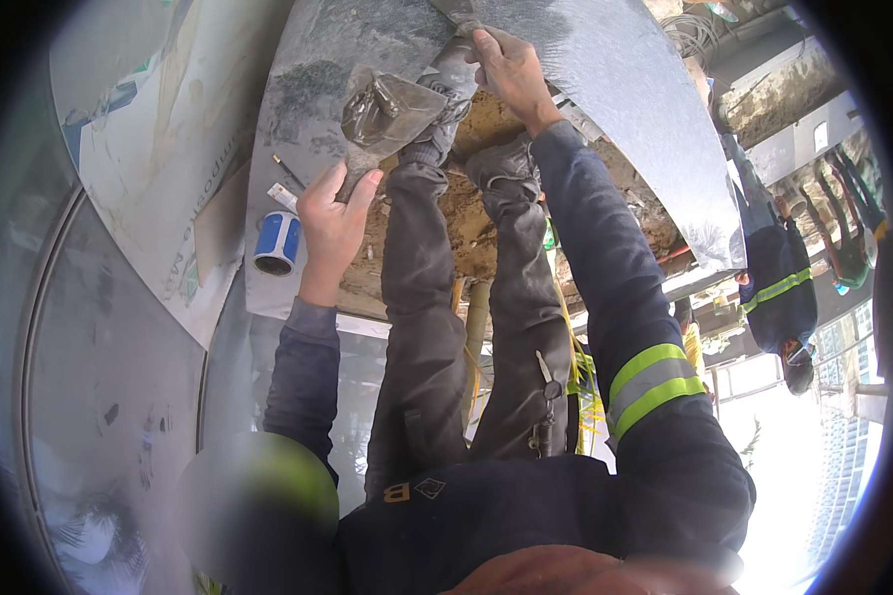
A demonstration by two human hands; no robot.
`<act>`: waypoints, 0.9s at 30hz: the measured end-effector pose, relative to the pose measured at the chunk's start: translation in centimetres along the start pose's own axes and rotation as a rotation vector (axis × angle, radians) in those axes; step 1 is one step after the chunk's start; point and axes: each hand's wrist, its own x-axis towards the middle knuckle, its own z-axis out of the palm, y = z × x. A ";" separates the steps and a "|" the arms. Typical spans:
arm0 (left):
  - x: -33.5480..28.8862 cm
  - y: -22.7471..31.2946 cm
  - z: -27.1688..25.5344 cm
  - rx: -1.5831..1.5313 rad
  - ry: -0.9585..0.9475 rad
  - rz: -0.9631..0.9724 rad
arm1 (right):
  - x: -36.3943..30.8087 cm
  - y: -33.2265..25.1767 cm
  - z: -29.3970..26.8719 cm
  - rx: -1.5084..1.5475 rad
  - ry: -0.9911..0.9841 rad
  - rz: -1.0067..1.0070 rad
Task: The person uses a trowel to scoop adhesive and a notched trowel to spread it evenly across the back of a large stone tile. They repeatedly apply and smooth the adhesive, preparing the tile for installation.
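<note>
- Brown and glossy, the spreader-like piece (392,107) sits ahead of my left grip (337,210), which is closed on its narrow pale end. With all the weight beyond the fingers, a slack hold could let the wide end twist or dip.
- My right grip (509,77) pinches what looks like a thin grey blade (466,36). Its far end is hard to make out, so I would press lightly; a small pinch could slip on a dusty surface.
- From this view the brown piece overlaps the dusty left shoe (454,84), and I cannot tell whether they touch. A careless swing inward could smear or catch the shoe.
- Bare earth (486,121) shows between the legs, beyond the edge of the grey panel (313,129). Anything let go there could drop into the dirt, and poor footing could upset both holds.
- Beside the left wrist, the blue-and-white cylinder (277,244) lies on the panel near a thin stick (289,172). A forearm drawn back too wide might set the cylinder rolling.
- Metal gear (548,382) hangs at the right trouser leg; it could snag if the body leans or turns.
</note>
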 end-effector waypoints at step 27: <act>1.7 -0.5 -1.5 0.103 -0.028 0.032 | -2.8 1.7 6.1 -0.276 0.076 -0.265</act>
